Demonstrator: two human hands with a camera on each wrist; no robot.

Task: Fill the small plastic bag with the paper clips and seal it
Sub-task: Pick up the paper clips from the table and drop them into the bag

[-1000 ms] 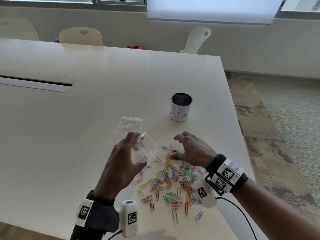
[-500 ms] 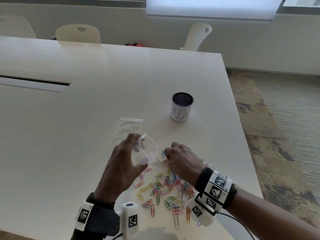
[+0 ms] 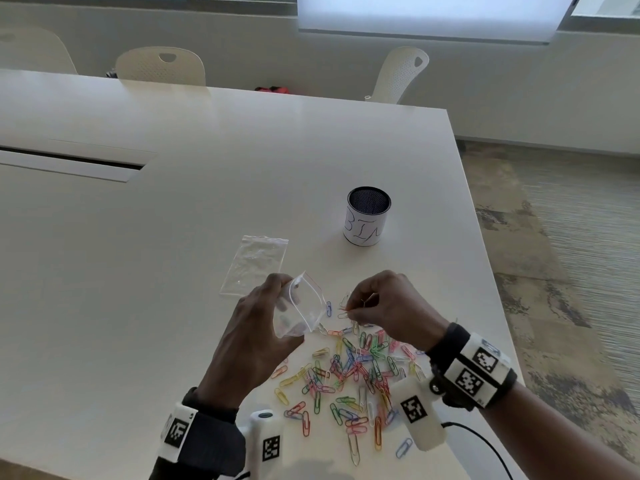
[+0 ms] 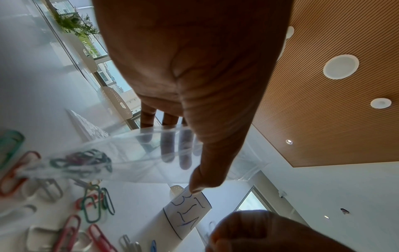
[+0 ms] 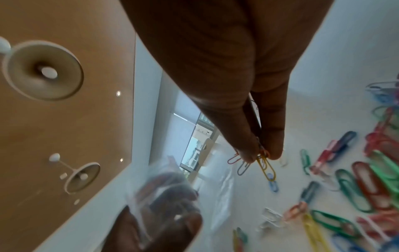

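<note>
— Clips first! Our right hand (image 3: pixel 388 306) pinches a few paper clips (image 5: pixel 264 162) between thumb and fingertips, a yellow one hanging lowest. We hold them up off the table (image 3: pixel 173 237), just beside the bag's mouth.

— And the small plastic bag (image 3: pixel 301 310)?

— Our left hand (image 3: pixel 256 337) holds it up, fingers curled behind it and thumb in front. The mouth is open and faces the right hand. Some clips lie in the bottom already (image 4: pixel 82 162).

— So how do we do this bit well?

— We think we should bring the clips right over the mouth before we let go. The mouth is small and the plastic is floppy, so our left thumb and fingers should keep it wide. We tip the bag so the bottom hangs low, and the clips slide down.

— What if they catch?

— Clips hook on each other. One may snag on the edge. We poke our fingertips a little way in, then let go.

— Is there much left?

— Lots. The big pile of colored clips (image 3: pixel 353 372) sits on the table near us, between our wrists. Sealing comes later, we think.

— What else is there?

— A second bag (image 3: pixel 256 265) lies flat behind the left hand. A cup marked BIN (image 3: pixel 367 216) stands farther back.
</note>
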